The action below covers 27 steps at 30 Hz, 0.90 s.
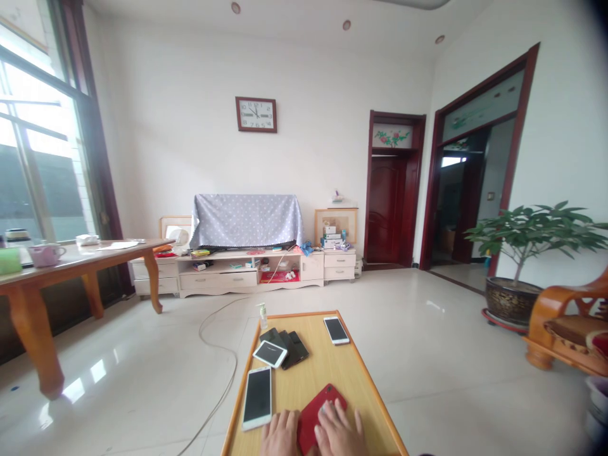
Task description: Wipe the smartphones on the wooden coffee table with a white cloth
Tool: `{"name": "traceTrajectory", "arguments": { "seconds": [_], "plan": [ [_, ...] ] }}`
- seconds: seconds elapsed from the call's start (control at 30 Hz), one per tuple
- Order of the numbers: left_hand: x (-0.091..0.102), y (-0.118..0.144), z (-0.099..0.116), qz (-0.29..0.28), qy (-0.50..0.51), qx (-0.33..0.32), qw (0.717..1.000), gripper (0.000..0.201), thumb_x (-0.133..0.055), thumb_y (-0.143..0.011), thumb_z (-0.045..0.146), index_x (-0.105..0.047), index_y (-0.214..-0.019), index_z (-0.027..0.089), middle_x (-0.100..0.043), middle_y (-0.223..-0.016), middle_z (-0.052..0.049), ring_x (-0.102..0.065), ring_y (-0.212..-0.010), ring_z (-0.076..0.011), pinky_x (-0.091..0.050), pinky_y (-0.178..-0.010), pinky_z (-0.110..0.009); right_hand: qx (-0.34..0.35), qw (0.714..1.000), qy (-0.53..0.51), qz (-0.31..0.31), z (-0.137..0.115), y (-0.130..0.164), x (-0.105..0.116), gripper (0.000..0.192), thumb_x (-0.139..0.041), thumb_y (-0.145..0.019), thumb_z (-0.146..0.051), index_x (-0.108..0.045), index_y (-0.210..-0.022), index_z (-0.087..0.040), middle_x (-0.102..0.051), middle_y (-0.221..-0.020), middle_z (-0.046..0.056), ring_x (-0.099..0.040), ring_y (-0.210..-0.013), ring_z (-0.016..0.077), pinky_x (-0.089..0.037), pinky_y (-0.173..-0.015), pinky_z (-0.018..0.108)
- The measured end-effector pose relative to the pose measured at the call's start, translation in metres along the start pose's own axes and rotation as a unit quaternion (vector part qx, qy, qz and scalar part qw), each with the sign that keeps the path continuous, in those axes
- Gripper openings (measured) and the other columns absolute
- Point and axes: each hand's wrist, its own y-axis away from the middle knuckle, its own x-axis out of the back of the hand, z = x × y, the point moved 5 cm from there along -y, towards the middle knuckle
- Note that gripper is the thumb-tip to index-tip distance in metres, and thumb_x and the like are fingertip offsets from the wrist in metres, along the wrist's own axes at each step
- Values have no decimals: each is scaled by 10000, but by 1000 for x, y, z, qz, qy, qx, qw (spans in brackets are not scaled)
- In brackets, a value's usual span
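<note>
A red phone (310, 418) lies back up and slanted on the wooden tabletop in front of me, its camera end pointing away. My left hand (280, 435) is at the phone's left edge with its fingers bent and close together, steadying it. Across the phone's right part rests my right hand (340, 430), fingers spread over the back cover. By its index finger is a small pale bluish spot that I cannot make out. To the left of my left hand lies a large white phone (258, 396), dark screen up.
On the small wooden table (361, 396), a white phone (336, 330) lies far right. A smaller white phone (270, 353) overlaps several black phones (295, 348) near a pump bottle (263, 315). A cable (232, 367) crosses the floor at left. A potted plant (515, 297) stands right.
</note>
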Motion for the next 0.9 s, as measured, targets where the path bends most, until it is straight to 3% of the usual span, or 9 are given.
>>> {"name": "traceTrajectory", "arguments": {
  "seconds": [0.07,0.13,0.2,0.3,0.4,0.53,0.6,0.77,0.9],
  "plan": [
    [-1,3,-1,15,10,-8,1000,396,-573,-764,392,-610,-1141,279,-642,-1181,-60,-520,-1147,-266,-324,-979,-376,37,997,-22,-60,-7,8,-9,401,-504,-929,-470,-623,-1311,-438,-515,-1453,-1,-441,-1379,368,-198,-1166,662],
    [0,7,0,34,18,-12,999,335,-567,-766,375,-618,-1081,276,-647,-1143,-51,-524,-1124,-257,-321,-981,-370,78,993,-30,-83,-10,14,-1,421,-452,-960,-478,-590,-1353,-420,-489,-1470,5,-437,-1388,341,-126,-1192,652],
    [3,12,1,51,23,-15,998,294,-569,-767,387,-623,-1030,265,-648,-1106,-52,-527,-1101,-256,-319,-985,-369,85,995,-16,-58,-5,13,18,458,-356,-1002,-500,-553,-1398,-381,-466,-1492,18,-414,-1409,309,-56,-1207,633],
    [6,16,2,55,26,-23,998,315,-589,-744,375,-622,-1035,259,-645,-1102,-53,-528,-1095,-256,-320,-985,-363,21,999,34,6,9,6,39,535,-268,-1022,-526,-551,-1414,-297,-470,-1490,70,-405,-1413,312,-50,-1206,638],
    [3,14,-4,37,26,-26,999,371,-596,-732,369,-619,-1086,262,-641,-1134,-56,-522,-1116,-263,-328,-979,-361,31,998,58,15,7,1,18,543,-326,-1000,-546,-606,-1369,-261,-501,-1456,100,-428,-1392,344,-140,-1203,635],
    [-7,9,-16,29,30,-33,999,407,-567,-756,377,-609,-1142,256,-634,-1171,-64,-525,-1114,-262,-343,-972,-356,157,985,18,-73,-17,6,-25,453,-410,-967,-498,-631,-1331,-341,-553,-1406,45,-513,-1329,312,-335,-1168,538],
    [-9,10,-18,47,34,-40,998,388,-553,-766,371,-608,-1131,253,-635,-1155,-66,-528,-1101,-258,-345,-973,-356,159,984,9,-80,-22,7,-20,481,-315,-1004,-483,-580,-1382,-347,-550,-1420,28,-505,-1340,289,-275,-1192,557],
    [-5,15,-19,63,43,-41,996,399,-582,-730,344,-603,-1119,260,-641,-1117,-63,-531,-1095,-259,-346,-982,-355,27,999,35,-22,-22,-1,18,547,-244,-1023,-516,-545,-1423,-296,-459,-1503,59,-377,-1429,309,-107,-1212,618],
    [-7,15,-23,52,53,-35,997,395,-554,-751,335,-596,-1136,257,-640,-1135,-68,-531,-1095,-261,-345,-979,-360,84,993,-5,-80,-45,3,-1,468,-343,-1002,-502,-578,-1383,-362,-542,-1436,34,-442,-1390,309,-131,-1212,606]
  ]
}}
